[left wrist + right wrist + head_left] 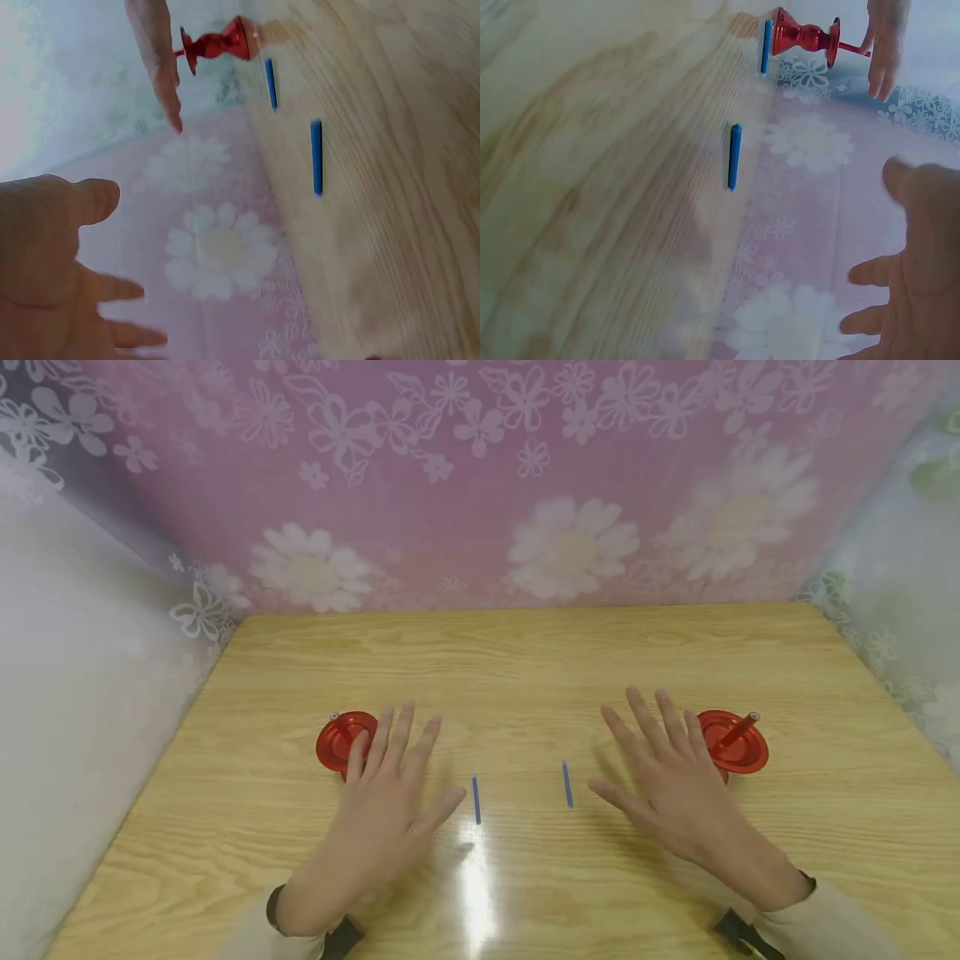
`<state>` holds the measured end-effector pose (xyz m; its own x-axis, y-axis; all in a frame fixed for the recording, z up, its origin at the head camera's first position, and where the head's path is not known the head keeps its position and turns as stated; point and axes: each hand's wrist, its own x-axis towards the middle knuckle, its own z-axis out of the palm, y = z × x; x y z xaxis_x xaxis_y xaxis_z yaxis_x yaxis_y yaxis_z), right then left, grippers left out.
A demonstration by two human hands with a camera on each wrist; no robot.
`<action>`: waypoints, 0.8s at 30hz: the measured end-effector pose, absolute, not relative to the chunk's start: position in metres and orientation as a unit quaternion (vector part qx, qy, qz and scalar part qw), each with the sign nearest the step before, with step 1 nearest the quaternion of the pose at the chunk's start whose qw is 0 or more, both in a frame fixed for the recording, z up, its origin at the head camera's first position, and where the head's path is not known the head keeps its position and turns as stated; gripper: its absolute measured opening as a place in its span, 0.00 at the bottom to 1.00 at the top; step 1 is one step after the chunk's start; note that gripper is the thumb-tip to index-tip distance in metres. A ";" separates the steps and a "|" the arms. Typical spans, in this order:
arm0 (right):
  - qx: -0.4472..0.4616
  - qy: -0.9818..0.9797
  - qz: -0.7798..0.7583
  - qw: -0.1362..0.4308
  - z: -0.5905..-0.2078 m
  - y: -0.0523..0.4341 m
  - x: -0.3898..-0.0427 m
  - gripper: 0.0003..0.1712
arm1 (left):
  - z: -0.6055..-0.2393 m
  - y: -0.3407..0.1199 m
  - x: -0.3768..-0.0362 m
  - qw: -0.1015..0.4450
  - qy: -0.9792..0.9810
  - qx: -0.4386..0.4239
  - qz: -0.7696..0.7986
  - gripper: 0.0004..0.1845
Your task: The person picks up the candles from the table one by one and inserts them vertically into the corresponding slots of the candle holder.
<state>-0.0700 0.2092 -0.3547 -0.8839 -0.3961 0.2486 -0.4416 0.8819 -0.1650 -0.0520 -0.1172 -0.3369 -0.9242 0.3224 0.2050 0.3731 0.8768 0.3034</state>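
Both hands hover flat over a wooden table with fingers spread and nothing in them. My left hand has its fingertips over a red round stand, which shows in the right wrist view as a stand with a thin pin on top. My right hand lies beside a second red stand. Between the hands lie two short blue sticks, one nearer the left hand and one nearer the right. Whether the left fingers touch the stand I cannot tell.
A pink flowered cloth hangs as a wall behind the table. White and pale cloth closes the left and right sides. The table's far half is bare wood, with a bright glare patch near the front edge.
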 end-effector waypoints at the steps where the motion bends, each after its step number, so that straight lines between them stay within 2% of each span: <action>1: 0.215 -0.964 0.115 0.101 -0.355 0.207 -0.070 0.43 | -0.336 -0.121 -0.052 0.091 -0.960 -0.192 -0.185 0.38; 5: 0.214 -0.963 0.135 0.091 -0.355 0.196 -0.070 0.37 | -0.334 -0.136 -0.051 0.181 -0.930 -0.231 -0.223 0.29; 8: 0.223 -0.959 0.139 0.107 -0.354 0.187 -0.072 0.31 | -0.336 -0.146 -0.050 0.255 -0.905 -0.246 -0.237 0.18; 11: 0.225 -0.958 0.143 0.109 -0.354 0.178 -0.073 0.23 | -0.338 -0.157 -0.049 0.325 -0.878 -0.247 -0.250 0.07; 13: 0.215 -0.962 0.146 0.089 -0.353 0.173 -0.073 0.19 | -0.340 -0.165 -0.049 0.354 -0.868 -0.235 -0.256 0.01; 18: 0.182 -0.971 0.153 0.027 -0.351 0.167 -0.071 0.10 | -0.347 -0.179 -0.053 0.377 -0.867 -0.197 -0.260 0.05; 24: 0.196 -0.969 0.152 0.014 -0.351 0.160 -0.070 0.05 | -0.352 -0.192 -0.057 0.360 -0.875 -0.151 -0.285 0.07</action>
